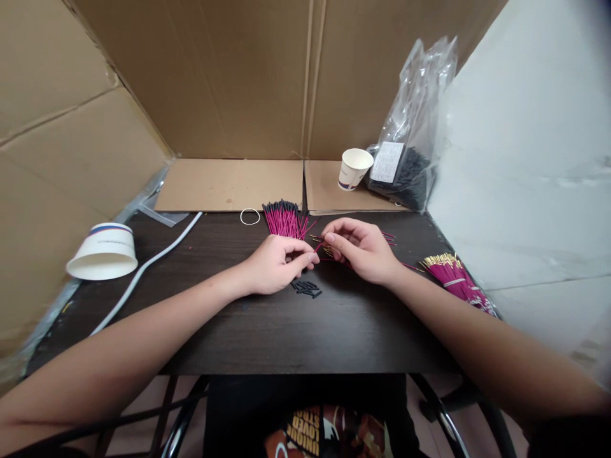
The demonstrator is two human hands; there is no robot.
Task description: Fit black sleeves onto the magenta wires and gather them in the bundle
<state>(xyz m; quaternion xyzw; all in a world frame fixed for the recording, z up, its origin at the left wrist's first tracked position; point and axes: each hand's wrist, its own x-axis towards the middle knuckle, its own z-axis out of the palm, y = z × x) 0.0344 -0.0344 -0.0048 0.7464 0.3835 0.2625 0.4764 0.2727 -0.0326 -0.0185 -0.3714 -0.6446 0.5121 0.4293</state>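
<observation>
My left hand is closed in a pinch, thumb against forefinger, at one end of a short stretch of magenta wire. At the other end of that stretch, the thumb and fingers of my right hand are pinched together on it. Whether a small part sits inside the left pinch is hidden by the fingers. Just below the left fingertips lie several short black sleeves. Behind the left hand is a pile of magenta wires with black ends. Loose wires with gold tips lie partly under my right hand.
A tied bundle of gold-tipped wires lies at the right. At the back right stand a paper cup and a clear bag of black pieces. Another cup lies tipped at left, near a white cable. Cardboard walls enclose the table.
</observation>
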